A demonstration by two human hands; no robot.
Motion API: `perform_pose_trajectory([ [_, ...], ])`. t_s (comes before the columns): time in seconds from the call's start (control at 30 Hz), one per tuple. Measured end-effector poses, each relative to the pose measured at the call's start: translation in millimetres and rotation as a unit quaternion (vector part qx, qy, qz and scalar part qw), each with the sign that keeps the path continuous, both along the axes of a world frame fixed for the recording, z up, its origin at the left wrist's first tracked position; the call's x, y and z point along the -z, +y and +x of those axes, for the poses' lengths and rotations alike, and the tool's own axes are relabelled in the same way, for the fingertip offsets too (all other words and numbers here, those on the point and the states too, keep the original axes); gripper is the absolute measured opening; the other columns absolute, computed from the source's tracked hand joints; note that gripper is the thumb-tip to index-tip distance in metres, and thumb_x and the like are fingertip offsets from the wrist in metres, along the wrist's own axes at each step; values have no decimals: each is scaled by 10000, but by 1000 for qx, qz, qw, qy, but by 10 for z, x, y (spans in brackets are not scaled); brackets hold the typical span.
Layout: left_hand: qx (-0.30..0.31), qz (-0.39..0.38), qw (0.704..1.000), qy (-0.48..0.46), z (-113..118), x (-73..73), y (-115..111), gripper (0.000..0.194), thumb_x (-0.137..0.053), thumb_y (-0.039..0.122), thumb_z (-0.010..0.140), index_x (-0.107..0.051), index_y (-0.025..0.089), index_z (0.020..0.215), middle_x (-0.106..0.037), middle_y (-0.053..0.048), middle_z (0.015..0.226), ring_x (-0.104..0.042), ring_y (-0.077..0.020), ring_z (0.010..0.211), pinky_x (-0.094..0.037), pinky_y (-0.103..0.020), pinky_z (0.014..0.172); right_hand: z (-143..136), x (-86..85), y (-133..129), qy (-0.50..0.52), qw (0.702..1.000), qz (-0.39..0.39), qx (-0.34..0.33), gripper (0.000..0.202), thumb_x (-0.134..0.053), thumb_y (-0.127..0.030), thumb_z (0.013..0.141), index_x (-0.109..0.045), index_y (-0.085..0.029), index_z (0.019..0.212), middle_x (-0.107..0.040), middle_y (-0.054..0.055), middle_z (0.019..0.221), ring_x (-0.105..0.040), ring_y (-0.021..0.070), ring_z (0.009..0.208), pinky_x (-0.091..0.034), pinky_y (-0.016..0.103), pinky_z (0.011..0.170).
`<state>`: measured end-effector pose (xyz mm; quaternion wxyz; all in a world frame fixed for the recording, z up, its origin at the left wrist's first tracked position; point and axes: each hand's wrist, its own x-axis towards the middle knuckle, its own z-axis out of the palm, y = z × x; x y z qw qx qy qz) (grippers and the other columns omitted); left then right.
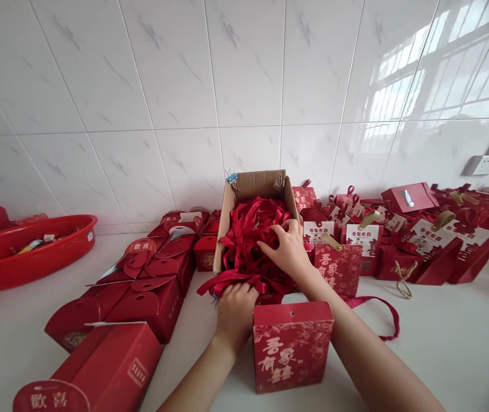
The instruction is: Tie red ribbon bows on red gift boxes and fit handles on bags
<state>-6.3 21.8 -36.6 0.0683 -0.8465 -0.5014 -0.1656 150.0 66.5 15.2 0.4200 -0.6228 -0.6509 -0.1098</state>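
Note:
A cardboard box stands against the tiled wall, heaped with tangled red ribbons that spill over its front. My right hand reaches into the right side of the heap, thumb and fingers apart and touching the ribbons. At the front of the box, my left hand has its fingers curled over a bunch of the ribbons; its fingertips are partly hidden. Between my forearms a red gift box with pale lettering stands upright, a small hole in its top.
Rows of red boxes line the left side, near a red plastic basin holding small items. Many red gift boxes with loops crowd the right. One loose ribbon curves on the white tabletop. A blue binder clip grips the cardboard.

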Motion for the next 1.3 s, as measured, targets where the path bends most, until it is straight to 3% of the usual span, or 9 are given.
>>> perform_pose_trajectory([
  [0.17,3,0,1000,-1,-7,20,-4,187,-520,239,879,-697,191,839,-702,-62,840,-642,-238,839,-420,-332,733,9,-13,19,41,982,184,-23,218,-586,-332,852,-626,-192,1015,-461,125,1081,-477,279,1059,-433,445,927],
  [0.27,2,-2,1000,-3,-1,26,1,171,-542,242,869,-695,183,821,-699,-66,827,-643,-244,828,-419,-331,715,68,-97,6,136,960,227,-94,139,-519,-260,885,-593,-194,982,-552,75,915,-532,214,894,-459,385,836],
  [0.43,6,-1,1000,-15,5,27,9,158,-548,227,866,-703,199,846,-705,-52,845,-640,-230,835,-421,-335,739,222,-293,-80,354,890,178,-226,107,-596,-252,819,-566,-199,908,-507,-18,723,-480,124,630,-418,268,589],
  [0.77,15,18,999,-29,-7,43,-6,130,-570,208,845,-700,206,852,-708,-45,828,-631,-216,786,-407,-325,694,327,-495,-301,463,771,140,-413,216,-604,-159,727,-588,-229,930,-489,-18,785,-471,100,693,-407,236,631],
  [0.83,15,22,999,-32,-11,51,-11,142,-559,201,850,-700,208,856,-709,-47,831,-631,-214,786,-406,-324,697,328,-541,-357,465,768,136,-419,246,-560,-154,687,-561,-239,919,-469,-11,787,-475,109,689,-410,242,610],
  [1.03,19,24,999,-34,-16,43,-13,142,-554,210,860,-694,203,832,-710,-52,834,-632,-219,793,-413,-325,714,344,-640,-507,412,809,139,-396,223,-433,-203,646,-458,-248,863,-404,5,738,-466,145,649,-411,281,552],
  [1.3,7,5,1000,-13,0,-1,-8,149,-547,187,859,-693,194,828,-715,-57,864,-648,-244,847,-425,-341,742,340,-679,-577,428,736,150,-502,142,-521,-160,663,-521,-246,776,-397,-32,686,-361,81,479,-281,234,399],
])
